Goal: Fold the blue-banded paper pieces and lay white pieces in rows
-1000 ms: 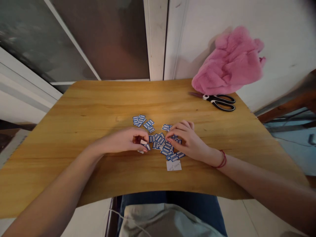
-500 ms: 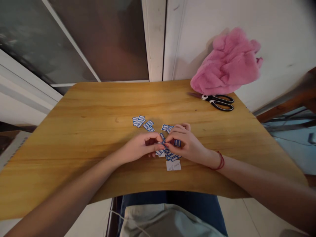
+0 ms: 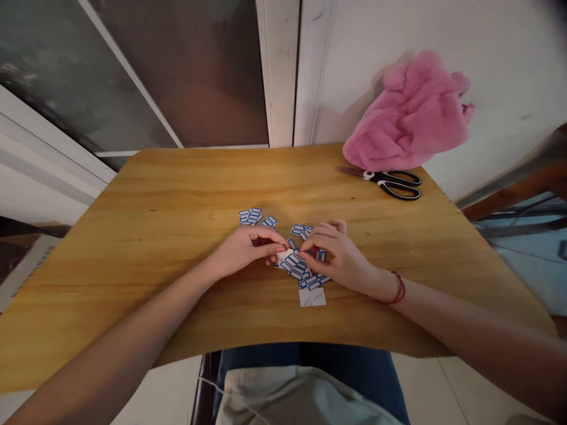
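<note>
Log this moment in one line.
left hand: pinching white piece | right hand: close by, over blue-edged labels | scissors: near pink cloth

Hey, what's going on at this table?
Someone works with small blue-bordered labels on a wooden table. The left hand pinches a small white piece, and the right hand is close beside it; whether the right grips anything is unclear. A handwritten slip lies nearer the front edge, and scissors lie farther back beside a pink cloth.

smooth wood table [image 3: 133,248] with a low sheen; paper labels [image 3: 299,273], matt; plush, matt cloth [image 3: 410,112]; scissors [image 3: 378,176] in smooth plastic and, probably, metal.
</note>
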The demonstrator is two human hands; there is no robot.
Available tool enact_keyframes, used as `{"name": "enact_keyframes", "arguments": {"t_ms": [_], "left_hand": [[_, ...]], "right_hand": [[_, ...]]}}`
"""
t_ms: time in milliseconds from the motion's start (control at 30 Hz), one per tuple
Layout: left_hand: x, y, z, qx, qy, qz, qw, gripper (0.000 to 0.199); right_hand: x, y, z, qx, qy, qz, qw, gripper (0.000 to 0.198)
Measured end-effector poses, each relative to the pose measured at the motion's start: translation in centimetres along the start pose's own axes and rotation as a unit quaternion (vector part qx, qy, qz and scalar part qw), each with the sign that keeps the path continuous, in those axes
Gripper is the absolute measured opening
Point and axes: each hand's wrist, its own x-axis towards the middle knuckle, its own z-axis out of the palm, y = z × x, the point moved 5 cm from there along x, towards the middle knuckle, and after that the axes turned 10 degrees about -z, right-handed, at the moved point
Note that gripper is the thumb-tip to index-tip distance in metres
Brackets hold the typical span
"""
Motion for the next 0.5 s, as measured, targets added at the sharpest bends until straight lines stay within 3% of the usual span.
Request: {"name": "enact_keyframes", "arguments": {"t_ms": [367,433,500], "left_hand": [[-0.3,0.3,1.1,0.040,0.006,0.021,0.999,0.013],[-0.4,0.6,0.4,0.080,0.043,0.051,0.995,0.015],[-0.7,1.2,-1.4,0.153,0.138,0.105,0.973,0.017]], "right_hand": [[-0.2,-0.2,0.2,-0.014,-0.004,-0.027,1.000,0.015],[-0.2,-0.2,0.0,-0.013,0.006,-0.028,0.999,0.014],[-0.3,0.0,-0.3,-0.017,0.023,-0.017,0.999,0.012]]}}
